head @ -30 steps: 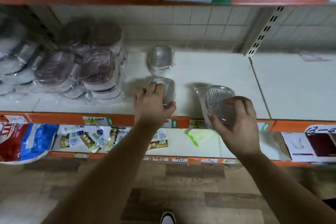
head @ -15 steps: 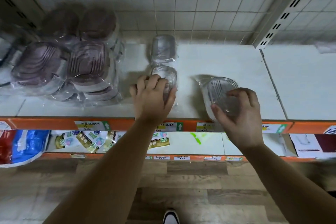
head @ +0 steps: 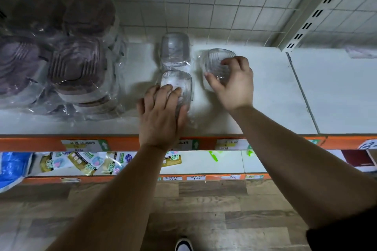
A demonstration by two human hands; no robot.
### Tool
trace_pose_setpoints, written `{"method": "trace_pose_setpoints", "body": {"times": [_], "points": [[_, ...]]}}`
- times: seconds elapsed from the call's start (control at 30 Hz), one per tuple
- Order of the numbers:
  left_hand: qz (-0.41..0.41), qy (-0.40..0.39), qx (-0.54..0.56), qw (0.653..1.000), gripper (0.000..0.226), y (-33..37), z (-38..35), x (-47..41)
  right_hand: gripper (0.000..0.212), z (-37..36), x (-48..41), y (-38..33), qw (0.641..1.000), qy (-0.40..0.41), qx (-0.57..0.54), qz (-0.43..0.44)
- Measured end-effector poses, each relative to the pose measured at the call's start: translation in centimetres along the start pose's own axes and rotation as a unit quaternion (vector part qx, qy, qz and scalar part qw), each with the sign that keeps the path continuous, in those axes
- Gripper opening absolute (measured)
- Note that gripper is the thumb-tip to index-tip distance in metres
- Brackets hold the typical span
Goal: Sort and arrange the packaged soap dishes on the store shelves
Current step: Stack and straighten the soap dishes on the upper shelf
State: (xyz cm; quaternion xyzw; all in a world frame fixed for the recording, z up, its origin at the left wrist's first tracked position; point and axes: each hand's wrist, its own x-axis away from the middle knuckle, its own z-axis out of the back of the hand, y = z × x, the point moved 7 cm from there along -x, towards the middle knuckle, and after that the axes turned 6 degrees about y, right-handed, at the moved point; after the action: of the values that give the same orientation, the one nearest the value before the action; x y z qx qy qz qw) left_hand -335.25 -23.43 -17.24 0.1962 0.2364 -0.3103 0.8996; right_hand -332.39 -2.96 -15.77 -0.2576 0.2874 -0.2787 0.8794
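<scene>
The clear packaged soap dish (head: 216,63) I am placing sits in my right grip (head: 234,85), which wraps it from the 4 o'clock side: fingers curl over the far rim, the thumb is on the near edge, and the wrapper is bunched under the palm. It is over the white shelf (head: 271,96), tipped so its ribbed inside faces me; I cannot tell whether its base touches the shelf.

Two more clear dishes form a column just to its 9 o'clock. The back dish (head: 175,49) is near the tiled wall, and the front dish (head: 182,79) is directly at its 6 o'clock, almost touching it. Both lie with their long axes running 12 to 6. My left grip (head: 161,116) rests on the near end of the front dish, fingers nearly straight across its top and thumb along its right edge, steadying rather than lifting it.

The relation that matters is that the held dish lies at about 4 o'clock of the back dish and 1 o'clock of the front one, near both but apart. As far as I can judge, its long axis leans a little towards 11 to 5. I judge the coming move calls for levelling it, turning it parallel to the column and lowering it beside the back dish. The right grip is the nearer one and already has it.

The brown wrapped dishes (head: 75,65) are stacked well off at 9 o'clock, out of the way.
</scene>
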Motion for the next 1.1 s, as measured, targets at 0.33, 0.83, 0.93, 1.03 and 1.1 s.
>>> {"method": "trace_pose_setpoints", "body": {"times": [0.33, 0.83, 0.93, 1.03, 1.1], "points": [[-0.007, 0.014, 0.015, 1.000, 0.047, -0.1, 0.0, 0.1, 0.053, -2.7, -4.9, -2.0, 0.994, -0.047, 0.096, -0.005], [-0.017, -0.091, -0.018, 0.996, 0.054, 2.0, 2.7, 0.3, 0.041, 5.3, 3.1, -0.7, 0.985, -0.124, 0.109, 0.053], [-0.025, -0.088, 0.012, 0.996, 0.051, 4.6, 6.2, 0.9, 0.039, 9.1, 5.5, -1.1, 0.987, -0.119, 0.092, 0.049], [-0.032, -0.061, -0.001, 0.998, 0.045, 7.9, 10.1, 1.6, 0.035, 13.4, 8.0, -2.3, 0.991, -0.096, 0.061, 0.066], [-0.031, -0.050, -0.006, 0.998, 0.042, 10.0, 12.6, 1.9, 0.032, 16.3, 9.3, -3.1, 0.992, -0.086, 0.048, 0.073]]}}
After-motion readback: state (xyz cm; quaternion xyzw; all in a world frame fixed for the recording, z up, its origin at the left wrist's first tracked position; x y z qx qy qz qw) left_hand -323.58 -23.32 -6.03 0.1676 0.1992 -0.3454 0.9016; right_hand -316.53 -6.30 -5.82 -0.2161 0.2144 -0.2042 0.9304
